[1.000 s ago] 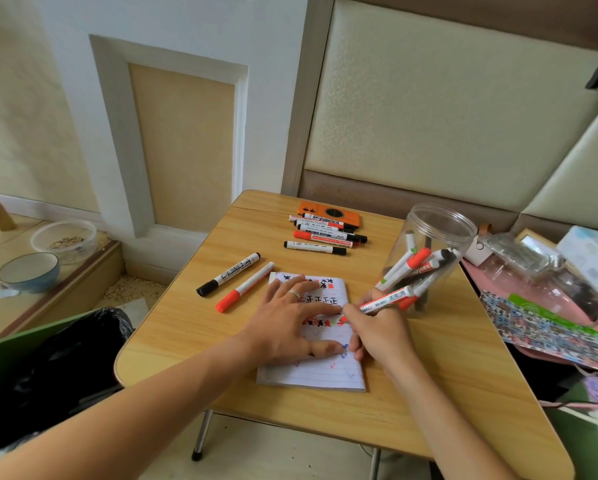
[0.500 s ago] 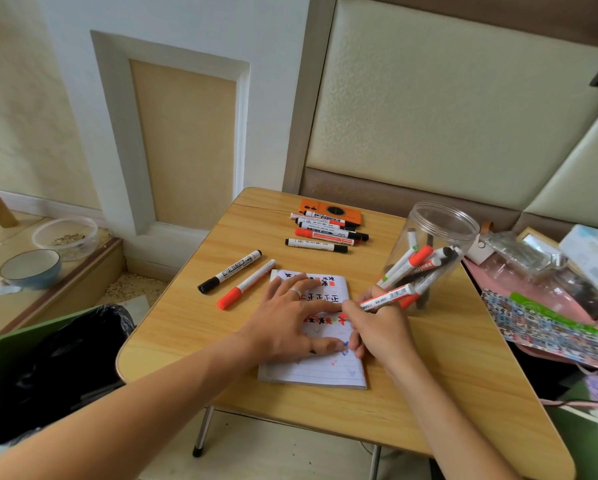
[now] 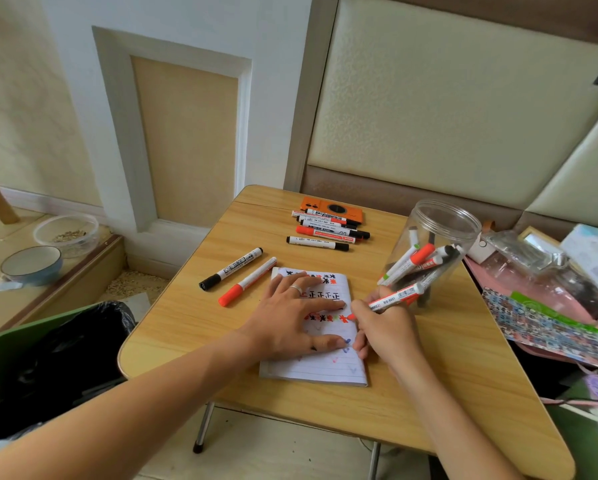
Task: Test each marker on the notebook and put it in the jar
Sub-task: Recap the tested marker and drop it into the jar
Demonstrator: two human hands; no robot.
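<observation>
Pinching a slim white plastic marker with a red tip (image 3: pixel 392 297), the right hand (image 3: pixel 384 332) touched it to the lined paper notebook (image 3: pixel 325 367); the left hand (image 3: pixel 292 315) lay flat, fingers spread, beside the clear round plastic jar (image 3: pixel 439 230).

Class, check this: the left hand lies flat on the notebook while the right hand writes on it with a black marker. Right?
Not quite. The head view shows the left hand flat on the notebook, but the marker in the right hand is red, with a red tip on the page.
</observation>
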